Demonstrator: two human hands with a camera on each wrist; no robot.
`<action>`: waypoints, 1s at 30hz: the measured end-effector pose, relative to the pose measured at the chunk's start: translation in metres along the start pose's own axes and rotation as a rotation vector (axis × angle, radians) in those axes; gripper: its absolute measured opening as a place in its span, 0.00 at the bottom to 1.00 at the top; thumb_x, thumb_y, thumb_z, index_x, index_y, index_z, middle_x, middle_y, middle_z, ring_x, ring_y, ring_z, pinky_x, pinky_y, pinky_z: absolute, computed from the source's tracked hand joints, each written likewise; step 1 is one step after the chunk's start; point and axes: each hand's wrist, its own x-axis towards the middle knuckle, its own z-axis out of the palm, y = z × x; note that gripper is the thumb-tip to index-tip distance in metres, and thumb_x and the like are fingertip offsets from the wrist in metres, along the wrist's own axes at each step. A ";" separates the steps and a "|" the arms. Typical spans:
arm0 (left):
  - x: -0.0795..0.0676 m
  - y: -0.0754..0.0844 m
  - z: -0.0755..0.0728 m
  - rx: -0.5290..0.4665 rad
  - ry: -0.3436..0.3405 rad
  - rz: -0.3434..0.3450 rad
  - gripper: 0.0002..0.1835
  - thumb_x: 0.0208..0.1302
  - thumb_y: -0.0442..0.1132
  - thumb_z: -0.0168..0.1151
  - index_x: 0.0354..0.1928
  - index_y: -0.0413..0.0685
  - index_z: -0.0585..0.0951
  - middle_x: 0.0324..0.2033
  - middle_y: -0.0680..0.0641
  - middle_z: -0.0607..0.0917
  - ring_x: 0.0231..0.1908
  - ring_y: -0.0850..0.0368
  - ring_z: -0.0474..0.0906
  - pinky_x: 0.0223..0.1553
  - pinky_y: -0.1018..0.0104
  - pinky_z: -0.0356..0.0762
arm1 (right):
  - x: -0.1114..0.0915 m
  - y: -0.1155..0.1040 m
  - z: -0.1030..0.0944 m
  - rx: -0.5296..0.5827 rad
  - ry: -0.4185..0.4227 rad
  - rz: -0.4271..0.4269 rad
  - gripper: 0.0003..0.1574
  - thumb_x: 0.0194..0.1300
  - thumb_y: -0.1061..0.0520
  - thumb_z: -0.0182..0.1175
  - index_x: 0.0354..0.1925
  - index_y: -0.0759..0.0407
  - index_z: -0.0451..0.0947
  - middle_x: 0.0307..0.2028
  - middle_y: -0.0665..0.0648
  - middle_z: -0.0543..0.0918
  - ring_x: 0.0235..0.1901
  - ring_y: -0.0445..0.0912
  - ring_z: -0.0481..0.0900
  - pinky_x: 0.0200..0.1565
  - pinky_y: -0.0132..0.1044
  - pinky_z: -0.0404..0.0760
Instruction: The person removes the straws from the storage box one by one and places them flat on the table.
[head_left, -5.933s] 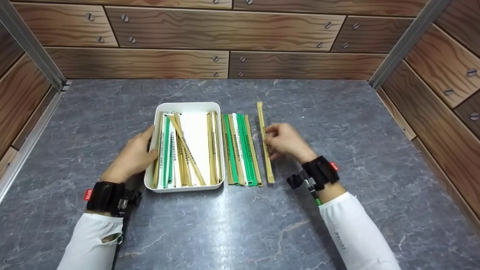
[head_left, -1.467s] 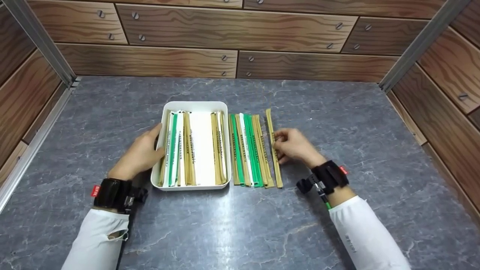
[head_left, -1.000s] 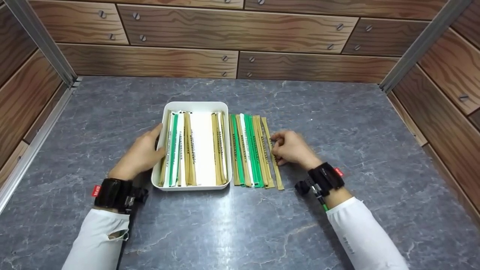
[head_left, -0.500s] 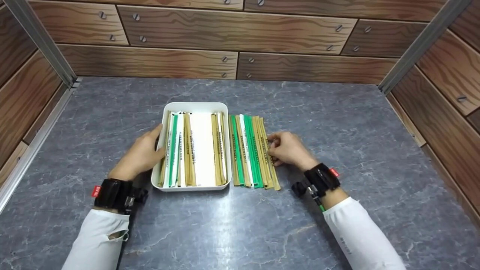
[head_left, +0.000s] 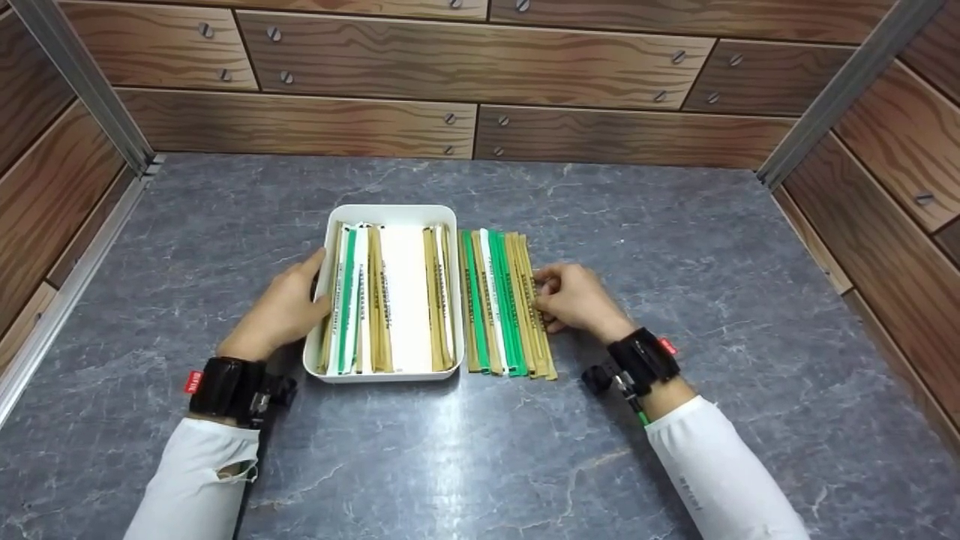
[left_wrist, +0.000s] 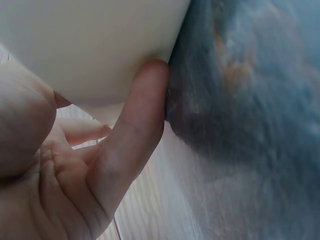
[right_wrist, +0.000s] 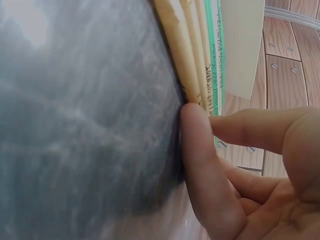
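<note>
Beside the right-hand wall of a white tray, a row of slender sticks lies flat on the grey marbled table, tan, green and white set edge to edge. Their long axes run from the far side of the table towards the person, the far ends leaning slightly left and the near ends slightly right. The outermost tan stick follows the same slant, a little more strongly, its near end reaching about as close to the person as its neighbours'. The right hand pinches this stick near mid-length, its fingers bent, with one tip against the outer edge. Across the tray, the left hand grips the left wall, thumb over the rim and a fingertip pressed to the outside. Inside the tray, more sticks lie lengthwise in two groups: a left group of white, green and tan, its members splaying slightly towards the person, and a narrower right group of tan and white along the right wall, with white floor showing between them.
</note>
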 end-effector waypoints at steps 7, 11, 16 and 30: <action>-0.001 -0.002 -0.001 -0.003 0.009 -0.002 0.43 0.68 0.32 0.55 0.81 0.32 0.48 0.71 0.21 0.64 0.67 0.32 0.67 0.72 0.37 0.62 | -0.002 -0.022 -0.006 -0.018 0.073 -0.102 0.30 0.66 0.64 0.64 0.66 0.68 0.74 0.44 0.61 0.82 0.28 0.55 0.85 0.31 0.47 0.89; -0.001 -0.004 -0.001 0.005 0.006 -0.010 0.43 0.68 0.31 0.54 0.81 0.32 0.48 0.72 0.21 0.63 0.68 0.31 0.66 0.73 0.37 0.62 | 0.000 -0.050 0.000 -0.105 0.092 -0.200 0.29 0.67 0.59 0.65 0.64 0.66 0.76 0.45 0.58 0.83 0.30 0.53 0.83 0.31 0.44 0.87; 0.000 -0.002 0.001 0.002 0.000 -0.012 0.43 0.68 0.31 0.54 0.81 0.32 0.47 0.72 0.21 0.63 0.69 0.30 0.66 0.73 0.37 0.61 | 0.006 -0.089 0.022 -0.172 0.031 -0.255 0.28 0.68 0.57 0.65 0.64 0.63 0.77 0.43 0.56 0.84 0.26 0.46 0.80 0.26 0.35 0.83; 0.001 -0.001 0.001 0.003 0.010 0.007 0.43 0.68 0.30 0.56 0.81 0.32 0.49 0.71 0.20 0.64 0.68 0.27 0.66 0.72 0.36 0.62 | 0.027 -0.160 0.113 -0.444 -0.166 -0.260 0.23 0.60 0.64 0.63 0.55 0.65 0.78 0.45 0.63 0.86 0.18 0.43 0.79 0.20 0.33 0.81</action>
